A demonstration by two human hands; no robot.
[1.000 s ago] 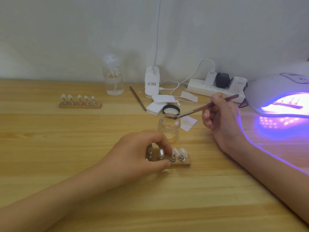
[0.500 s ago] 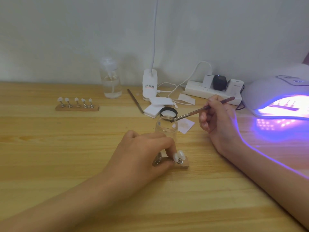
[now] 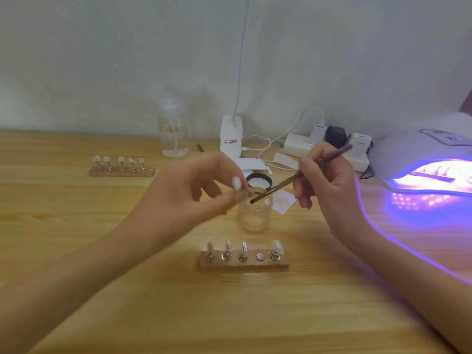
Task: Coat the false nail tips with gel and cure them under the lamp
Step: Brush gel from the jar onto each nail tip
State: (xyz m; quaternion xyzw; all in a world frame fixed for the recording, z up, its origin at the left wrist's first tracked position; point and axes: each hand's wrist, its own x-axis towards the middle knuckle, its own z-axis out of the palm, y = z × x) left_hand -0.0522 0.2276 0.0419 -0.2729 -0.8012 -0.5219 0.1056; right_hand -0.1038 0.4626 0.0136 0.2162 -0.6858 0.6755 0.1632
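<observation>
One tip up in the air, brush at the jar

Her left hand point(image 3: 194, 190) has thumb and forefinger pinched tight on a white nail tip point(image 3: 236, 183) on its little metal peg, held above the open glass jar point(image 3: 255, 213), with the other fingers loosely curled. The right hand point(image 3: 329, 185) grips the brush point(image 3: 301, 175) like a pen, its bristle end at the jar's mouth. The wooden holder point(image 3: 244, 263) sits nearer the front edge with one tip point(image 3: 277, 245) on it, and the lamp point(image 3: 429, 159) glows purple on the right. The white clip base point(image 3: 229, 139) has an orange-and-dark label, too blurry to read.
</observation>
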